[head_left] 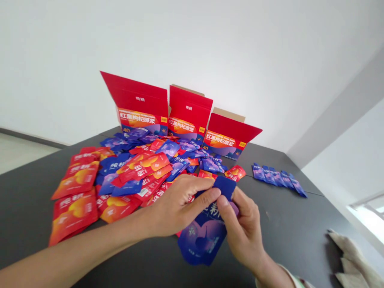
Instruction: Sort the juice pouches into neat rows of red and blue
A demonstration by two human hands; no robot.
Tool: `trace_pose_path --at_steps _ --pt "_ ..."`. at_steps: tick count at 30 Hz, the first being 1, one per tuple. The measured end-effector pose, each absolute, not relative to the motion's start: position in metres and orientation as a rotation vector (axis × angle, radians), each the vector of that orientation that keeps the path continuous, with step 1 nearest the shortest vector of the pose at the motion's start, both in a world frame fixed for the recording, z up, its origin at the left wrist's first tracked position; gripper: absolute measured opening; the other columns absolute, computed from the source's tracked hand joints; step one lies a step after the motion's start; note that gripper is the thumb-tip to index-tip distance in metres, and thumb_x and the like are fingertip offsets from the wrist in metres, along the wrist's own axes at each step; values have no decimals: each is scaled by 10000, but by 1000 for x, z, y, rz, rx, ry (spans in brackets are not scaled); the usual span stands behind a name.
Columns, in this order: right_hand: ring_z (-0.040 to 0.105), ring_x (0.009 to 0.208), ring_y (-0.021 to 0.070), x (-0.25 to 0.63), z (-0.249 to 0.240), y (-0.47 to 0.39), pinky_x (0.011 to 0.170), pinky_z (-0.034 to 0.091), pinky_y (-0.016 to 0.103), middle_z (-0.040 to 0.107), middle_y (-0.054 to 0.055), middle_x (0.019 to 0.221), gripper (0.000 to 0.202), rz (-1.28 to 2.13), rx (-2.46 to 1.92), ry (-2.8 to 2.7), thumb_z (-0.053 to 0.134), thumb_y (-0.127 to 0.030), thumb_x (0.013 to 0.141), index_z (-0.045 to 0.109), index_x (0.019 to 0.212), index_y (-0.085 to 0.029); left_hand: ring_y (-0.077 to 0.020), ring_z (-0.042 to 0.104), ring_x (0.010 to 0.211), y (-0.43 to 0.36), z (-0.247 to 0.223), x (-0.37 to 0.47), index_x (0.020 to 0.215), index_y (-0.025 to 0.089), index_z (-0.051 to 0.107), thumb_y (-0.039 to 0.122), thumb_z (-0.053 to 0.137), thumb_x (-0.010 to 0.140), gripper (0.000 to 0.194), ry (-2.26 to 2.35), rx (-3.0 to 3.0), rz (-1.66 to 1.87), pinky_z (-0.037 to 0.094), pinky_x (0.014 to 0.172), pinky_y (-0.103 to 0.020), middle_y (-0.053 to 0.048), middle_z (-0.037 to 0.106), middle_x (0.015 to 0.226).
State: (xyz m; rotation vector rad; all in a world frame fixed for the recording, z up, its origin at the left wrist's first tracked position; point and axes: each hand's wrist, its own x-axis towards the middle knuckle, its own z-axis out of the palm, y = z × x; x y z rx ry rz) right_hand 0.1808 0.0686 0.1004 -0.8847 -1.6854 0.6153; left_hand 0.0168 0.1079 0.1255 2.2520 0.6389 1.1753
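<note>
Because both thumbs press from above while the fingers curl behind, we seem to have the blue pouch (202,242) braced near its upper end, where a firm grip would stop the limp packet from folding or slipping. Our left hand (177,206) is closed on its left edge, and our right hand (247,230) grips it from the other side, thumb tips almost meeting. The lower part hangs free above the dark tabletop (294,228), its printed face towards us; we cannot tell whether a second pouch lies behind it.

Beyond our left hand, loose blue and red pouches overlap in a mixed heap (144,168), which probably keeps them within easy reach. At its left side, red pouches (79,178) lie in overlapping layers with their printed faces up, perhaps so that each one reads at a glance.

Behind the heap, three red printed cartons (141,116) stand side by side with their fronts facing us and panels raised, which seems to leave their tops accessible. Over to the right, a short row of blue pouches (277,177) overlaps edge to edge, well apart from the heap, likely to keep them distinct. Beige fabric (355,260) rests near the table's right edge.
</note>
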Motion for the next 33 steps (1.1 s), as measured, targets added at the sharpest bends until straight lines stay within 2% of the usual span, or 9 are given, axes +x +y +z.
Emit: trace_pose_path --at_steps 5,9,12,14,16,19,25,30,33 --pt "426 534 107 183 104 63 508 375 222 542 -19 635 297 783 -873 -1641 423 -352 995 673 894 -228 -83 367 503 105 129 13 593 189 373 253 492 963 393 557 2289 1107 283 499 -225 73 341 559" --pt "487 567 139 184 102 61 525 414 243 574 2 662 378 986 -915 -1543 379 -462 992 683 969 -238 -82 320 481 106 129 12 560 190 352 281 525 946 433 537 2260 1098 268 472 -221 78 298 546" --pt "485 565 134 186 105 62 539 422 240 568 -3 655 340 887 -941 -1627 434 -453 977 688 919 -234 -93 371 507 106 128 13 580 193 416 286 517 946 391 554 2262 1121 304 499 -228 69 368 560" --pt "456 547 117 188 109 62 522 402 226 557 -11 643 304 744 -956 -1686 472 -403 973 681 841 -226 -89 364 503 106 128 14 570 187 424 276 531 943 397 559 2284 1141 301 504 -231 71 365 551" --pt "424 519 103 189 112 62 487 371 216 539 -18 613 338 638 -945 -1709 455 -370 985 657 763 -214 -78 341 492 105 127 14 563 181 424 280 572 931 409 554 2263 1142 295 490 -216 79 343 542" --pt "396 496 98 191 115 61 469 356 218 499 -20 562 413 593 -920 -1735 417 -379 998 598 674 -198 -72 388 514 101 125 15 620 177 484 295 600 924 346 519 2154 1091 338 490 -178 78 402 578" --pt "351 498 86 198 122 59 458 318 216 465 -25 567 437 729 -979 -1617 425 -420 991 533 640 -182 -104 549 628 95 118 19 837 159 613 245 530 955 168 426 2133 1030 439 598 -188 23 602 719" --pt "382 530 93 193 125 63 481 337 212 478 -21 614 404 882 -868 -1571 406 -448 992 544 710 -194 -75 508 537 93 115 21 741 162 590 179 530 945 213 555 2156 1241 385 537 -171 53 548 619" --pt "359 502 79 187 114 63 454 317 195 459 -34 601 355 898 -807 -1553 455 -421 980 530 716 -195 -79 512 539 92 114 22 755 167 605 196 532 950 210 664 2104 1382 389 535 -175 51 574 627"
